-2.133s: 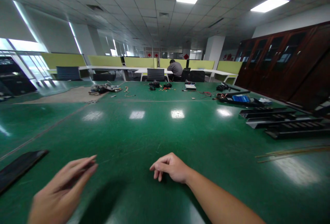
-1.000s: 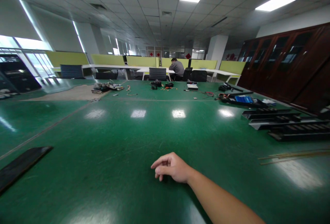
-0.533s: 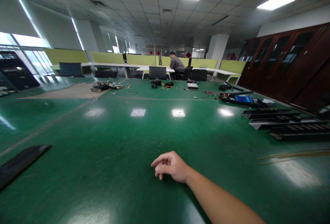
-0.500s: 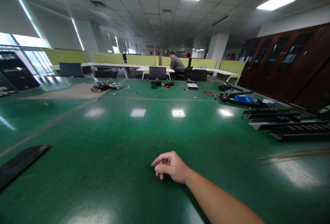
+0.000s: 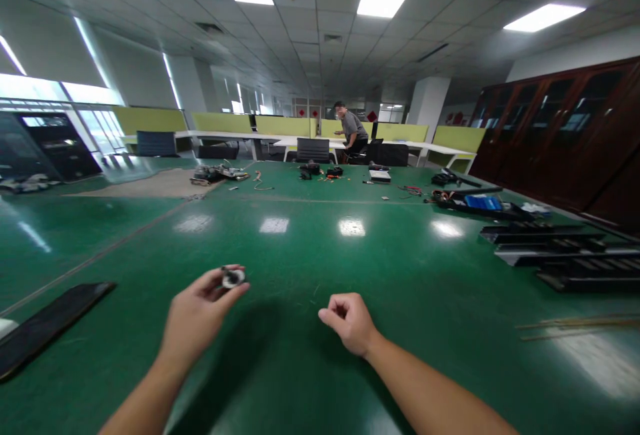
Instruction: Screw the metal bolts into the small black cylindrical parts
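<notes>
My left hand is raised over the green table, left of centre. Between its thumb and fingers it pinches a small round black-and-white object, whose details are too small to make out. To the right, my right hand rests low at the table surface with its fingers curled into a loose fist. Nothing shows inside that fist, though its palm side is partly hidden. A gap of bare green surface lies between the two hands.
A dark flat slab lies at the left. Black metal channels and thin rods are at the right. Tools and wires lie along the far edge. Beyond it, a person sits at a white desk.
My left hand has come into view with the small round object. The fingers of my right hand have curled closed. The view has shifted slightly, and the distant person's posture has changed.
</notes>
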{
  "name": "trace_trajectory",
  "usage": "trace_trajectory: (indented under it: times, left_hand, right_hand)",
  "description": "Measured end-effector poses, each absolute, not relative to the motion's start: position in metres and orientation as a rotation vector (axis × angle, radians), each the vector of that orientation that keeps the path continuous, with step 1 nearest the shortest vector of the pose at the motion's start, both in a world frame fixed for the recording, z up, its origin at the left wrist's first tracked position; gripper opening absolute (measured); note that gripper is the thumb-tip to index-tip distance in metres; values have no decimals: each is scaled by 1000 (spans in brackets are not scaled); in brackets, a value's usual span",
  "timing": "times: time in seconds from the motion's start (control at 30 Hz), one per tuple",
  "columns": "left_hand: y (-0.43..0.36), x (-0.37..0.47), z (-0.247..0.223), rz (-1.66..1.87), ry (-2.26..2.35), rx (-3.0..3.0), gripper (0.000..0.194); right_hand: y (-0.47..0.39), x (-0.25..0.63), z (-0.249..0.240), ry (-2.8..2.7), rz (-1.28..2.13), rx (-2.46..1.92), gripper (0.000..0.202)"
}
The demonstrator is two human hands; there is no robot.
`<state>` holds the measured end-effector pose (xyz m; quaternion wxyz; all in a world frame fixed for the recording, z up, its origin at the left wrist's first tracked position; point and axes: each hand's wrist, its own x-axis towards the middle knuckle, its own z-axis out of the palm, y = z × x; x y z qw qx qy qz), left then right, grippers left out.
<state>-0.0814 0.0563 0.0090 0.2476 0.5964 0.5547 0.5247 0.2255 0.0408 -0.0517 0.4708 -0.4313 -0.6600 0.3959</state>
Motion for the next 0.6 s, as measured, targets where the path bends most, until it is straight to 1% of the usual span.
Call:
trace_trajectory:
  times: [0.03, 0.13, 0.2, 0.27, 0.3, 0.37, 0.4, 0.47, 0.53, 0.6]
  left_hand:
    - [63, -57, 5, 1347, 1423, 1675, 46]
    - [74, 7, -10, 1232, 1242, 1962, 39]
    - [74, 28, -23, 1154, 1106, 2154, 39]
    - [71, 32, -34, 1048, 1003, 2240, 44]
    - [69, 29, -39, 1006, 985, 2238, 48]
    - [68, 22, -45, 987, 1006, 2188, 54]
    - [69, 18, -46, 999, 1028, 2161, 53]
    - [71, 14, -46, 1029, 1037, 2137, 40]
    - [73, 13, -45, 1055, 999, 2146, 28]
    - [75, 14, -44, 1078, 961, 2146, 25]
  right_hand:
    - [44, 230, -51, -1603, 879, -1111, 38]
    - [52, 239, -50, -1568, 861, -1136, 34]
    - [53, 240, -50, -1522, 920, -1122, 24]
    - [52, 238, -49, -1459, 956, -1060, 11]
    - [51, 236, -49, -1456, 958, -1030, 12]
    - [49, 232, -49, -1487, 925, -1001, 35]
    - [47, 230, -49, -1516, 911, -994, 44]
    - [45, 227, -48, -1586, 886, -992, 57]
    - [43, 225, -46, -1646, 852, -1012, 61]
    - [42, 223, -44, -1687, 809, -1050, 58]
